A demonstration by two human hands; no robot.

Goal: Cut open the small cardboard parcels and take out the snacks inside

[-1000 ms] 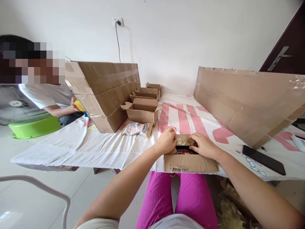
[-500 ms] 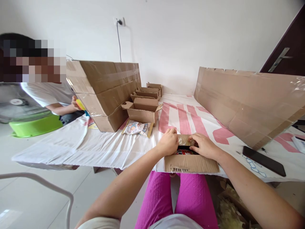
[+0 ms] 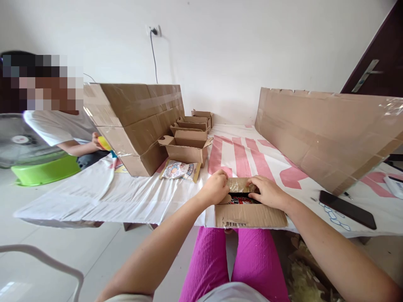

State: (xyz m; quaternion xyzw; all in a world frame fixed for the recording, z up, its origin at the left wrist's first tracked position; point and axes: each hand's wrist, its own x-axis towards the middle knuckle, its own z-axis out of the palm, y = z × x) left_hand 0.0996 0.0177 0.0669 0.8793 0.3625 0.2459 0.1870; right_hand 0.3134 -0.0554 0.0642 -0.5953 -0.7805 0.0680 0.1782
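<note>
A small cardboard box (image 3: 250, 215) sits at the table's front edge with its top partly open. Inside it shows a red and black printed package (image 3: 242, 201). My left hand (image 3: 215, 189) is closed at the box's left end, fingers curled over the flap there. At the right end, my right hand (image 3: 267, 193) grips the box, thumb down by the opening and fingers on the far flap, which has clear tape on it. Part of each hand's fingertips is hidden. Beyond my left hand lies a gold and white snack-like packet (image 3: 181, 170).
Several open cardboard boxes (image 3: 185, 149) stand in a row beside a stack of taped cartons (image 3: 135, 121). A large carton (image 3: 315, 134) stands at the right, near a black phone (image 3: 348, 209). Another person (image 3: 59, 130) sits at the left, holding something yellow, by a fan (image 3: 22, 140).
My left hand has shifted slightly on the box's left end, and a bit more of that flap shows. The view has turned slightly; the right hand keeps its hold.
</note>
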